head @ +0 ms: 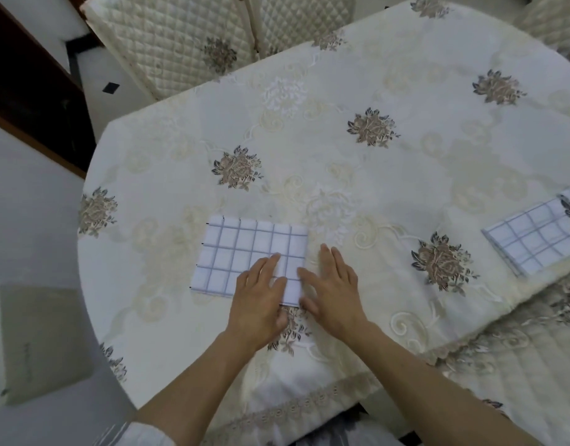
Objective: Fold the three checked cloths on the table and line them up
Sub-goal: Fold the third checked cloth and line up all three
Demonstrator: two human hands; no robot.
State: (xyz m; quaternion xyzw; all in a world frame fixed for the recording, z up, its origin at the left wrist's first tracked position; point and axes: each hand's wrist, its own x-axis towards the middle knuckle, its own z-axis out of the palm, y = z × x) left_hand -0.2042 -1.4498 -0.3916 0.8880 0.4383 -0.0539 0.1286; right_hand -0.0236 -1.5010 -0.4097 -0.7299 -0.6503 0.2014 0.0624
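— Centre frame: our left hand (261, 297) lies flat, fingers spread, on the lower right corner of a folded checked cloth (241, 252), while our right hand (333, 284) rests open along that cloth's right edge, thumb just on the fabric. Neither grip pinches anything.

— What could go wrong from here?

— We judge the risk is slippage. Both palms press one corner only; the far left side of the cloth lies free, so a sideways push could skew the layers or drag the embroidered tablecloth (341, 91) beneath into a ridge.

— And the rest of the set?

— A second checked cloth (534, 236) lies at the right edge of the frame, well apart, near the rim of the counter (122, 349) and partly cut off by the frame. We cannot tell how neatly it is folded. A third cloth is not in view.

— Anything in the way?

— Nothing lies between the two cloths. Quilted chairs (167, 37) stand at the upper left, clear of the work. The line-up is not yet made, as we read it.
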